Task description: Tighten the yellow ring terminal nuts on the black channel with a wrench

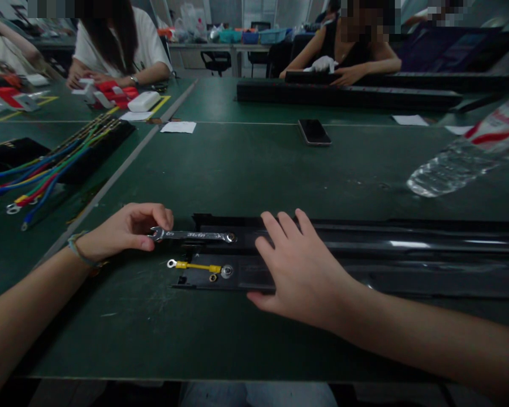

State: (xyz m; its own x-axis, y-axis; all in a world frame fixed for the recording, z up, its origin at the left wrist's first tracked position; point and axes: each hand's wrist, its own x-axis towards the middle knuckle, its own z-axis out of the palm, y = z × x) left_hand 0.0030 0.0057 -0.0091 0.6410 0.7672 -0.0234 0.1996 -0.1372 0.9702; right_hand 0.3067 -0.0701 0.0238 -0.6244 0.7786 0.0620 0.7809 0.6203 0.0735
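Observation:
My left hand point(138, 229) pinches the open end of a combination wrench point(195, 235). The wrench's ring end sits over a fastener at the left end of a long black metal channel point(246, 271). My right hand point(294, 260) rests across the channel with its fingers spread, steadying nothing else that I can see. Below the wrench a short yellow wire with ring terminals point(199, 267) is fixed at a bolt point(227, 271), and its free ring reaches past the channel's end. A small brass-coloured nut point(213, 278) lies beside that bolt.
A plastic water bottle point(462, 150) lies at the right. Beyond the channel is a phone point(314, 132). Colourful cables with ring terminals point(55, 169) lie at the left. Across the table two people work, one by a long black bar point(348, 95).

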